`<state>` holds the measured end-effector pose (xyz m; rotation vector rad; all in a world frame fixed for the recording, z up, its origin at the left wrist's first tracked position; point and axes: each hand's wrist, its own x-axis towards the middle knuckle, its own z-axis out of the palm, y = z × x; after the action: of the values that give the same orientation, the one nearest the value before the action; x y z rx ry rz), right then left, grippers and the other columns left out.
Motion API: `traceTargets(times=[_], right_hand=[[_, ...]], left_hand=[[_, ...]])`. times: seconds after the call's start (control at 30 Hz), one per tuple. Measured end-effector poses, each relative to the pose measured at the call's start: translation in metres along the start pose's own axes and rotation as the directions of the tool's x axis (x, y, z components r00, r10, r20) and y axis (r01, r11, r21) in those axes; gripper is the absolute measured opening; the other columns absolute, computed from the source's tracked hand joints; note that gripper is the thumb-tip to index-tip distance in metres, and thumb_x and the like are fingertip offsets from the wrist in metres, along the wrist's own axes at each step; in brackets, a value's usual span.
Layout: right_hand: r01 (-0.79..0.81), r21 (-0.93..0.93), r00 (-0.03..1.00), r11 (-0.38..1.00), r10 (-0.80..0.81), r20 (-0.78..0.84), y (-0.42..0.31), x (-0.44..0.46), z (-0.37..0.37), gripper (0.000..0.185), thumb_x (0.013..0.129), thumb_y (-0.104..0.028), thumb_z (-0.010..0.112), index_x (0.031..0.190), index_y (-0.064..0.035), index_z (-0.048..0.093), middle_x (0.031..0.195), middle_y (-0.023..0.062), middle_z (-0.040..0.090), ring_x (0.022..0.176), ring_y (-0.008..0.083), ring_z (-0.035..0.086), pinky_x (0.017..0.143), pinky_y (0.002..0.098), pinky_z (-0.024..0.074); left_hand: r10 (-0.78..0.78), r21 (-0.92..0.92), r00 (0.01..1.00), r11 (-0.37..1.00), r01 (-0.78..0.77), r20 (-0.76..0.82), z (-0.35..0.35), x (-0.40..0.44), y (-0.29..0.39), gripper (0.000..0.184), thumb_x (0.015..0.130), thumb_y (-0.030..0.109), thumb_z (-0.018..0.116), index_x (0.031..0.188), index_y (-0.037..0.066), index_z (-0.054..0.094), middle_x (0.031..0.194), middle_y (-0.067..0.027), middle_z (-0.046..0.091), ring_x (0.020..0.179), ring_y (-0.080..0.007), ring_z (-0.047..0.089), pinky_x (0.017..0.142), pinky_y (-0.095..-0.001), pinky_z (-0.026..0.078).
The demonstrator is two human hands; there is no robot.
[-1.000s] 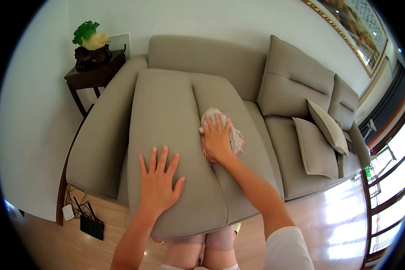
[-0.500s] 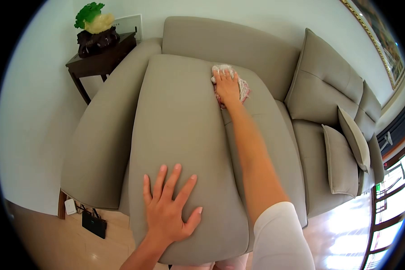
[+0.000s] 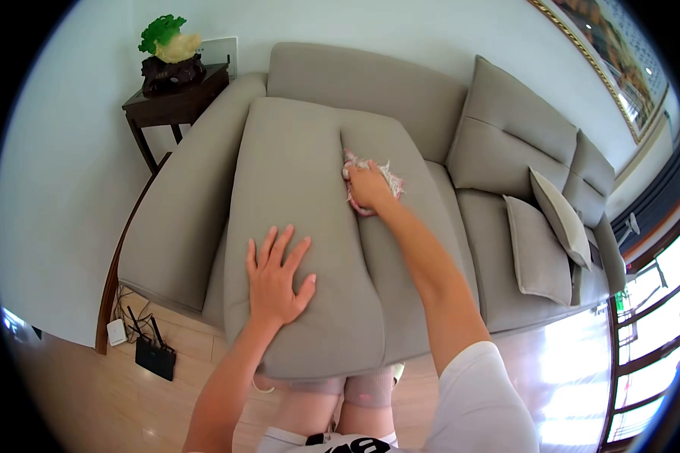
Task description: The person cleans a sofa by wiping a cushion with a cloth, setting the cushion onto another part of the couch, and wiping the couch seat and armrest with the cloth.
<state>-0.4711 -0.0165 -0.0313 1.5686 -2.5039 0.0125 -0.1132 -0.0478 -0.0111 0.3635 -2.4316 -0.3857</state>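
Observation:
A large grey-beige sofa cushion (image 3: 298, 185) lies in front of me, with a long crease running down it. My right hand (image 3: 370, 189) grips a crumpled pink and white cloth (image 3: 391, 180) and presses it on the cushion's upper right part, beside the crease. Part of the cloth is covered by the fingers. My left hand (image 3: 276, 283) rests flat on the lower left of the cushion, fingers spread, holding nothing.
Sofa back pillows (image 3: 517, 128) and two small cushions (image 3: 536, 249) are on the right. At the left, a dark side table (image 3: 177, 106) carries a green and cream ornament (image 3: 170, 41). A black router (image 3: 155, 356) with cables sits on the floor (image 3: 196, 392).
My right hand and the cloth have moved down the cushion towards me. My left hand stays flat on the cushion. The view has shifted, and my legs now show below the cushion.

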Motion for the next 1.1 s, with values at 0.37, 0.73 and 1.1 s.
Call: traceTargets(times=[0.37,0.73,1.1], right_hand=[[-0.021,0.284,0.998,0.959,0.003,0.065,-0.091,-0.231,-0.086,0.038,0.093,-0.014,0.053,0.126,0.005,0.053,0.102,0.0248,0.071,0.104,0.0395,0.067,0.119,0.051,0.0325],[-0.173,0.442,0.916,0.88,0.309,-0.257,-0.137,-0.432,-0.036,0.058,0.084,-0.002,0.059,0.142,-0.0109,0.053,0.148,0.0171,0.054,0.144,0.0385,0.042,0.123,0.0582,0.0269],[-0.663,0.439,0.516,0.606,0.795,-0.318,-0.028,-0.432,0.03,0.064,0.099,-0.031,0.058,0.155,-0.0066,0.039,0.157,0.0192,0.044,0.151,0.0371,0.033,0.119,0.0619,0.0269]], left_hand=[[0.063,0.09,0.998,0.994,-0.063,0.004,-0.002,-0.012,0.0,0.057,0.094,0.037,0.062,0.147,0.017,0.055,0.16,-0.0112,0.042,0.15,-0.0358,0.033,0.125,-0.0608,0.014],[0.026,0.141,0.997,0.989,-0.035,0.068,-0.009,-0.039,0.005,0.059,0.098,0.04,0.058,0.152,0.018,0.05,0.163,-0.0104,0.038,0.153,-0.0337,0.029,0.126,-0.059,0.013],[0.004,0.213,0.998,0.977,-0.016,0.06,-0.002,-0.038,0.022,0.059,0.099,0.042,0.055,0.153,0.02,0.048,0.164,-0.0098,0.038,0.153,-0.033,0.029,0.126,-0.0598,0.012]])
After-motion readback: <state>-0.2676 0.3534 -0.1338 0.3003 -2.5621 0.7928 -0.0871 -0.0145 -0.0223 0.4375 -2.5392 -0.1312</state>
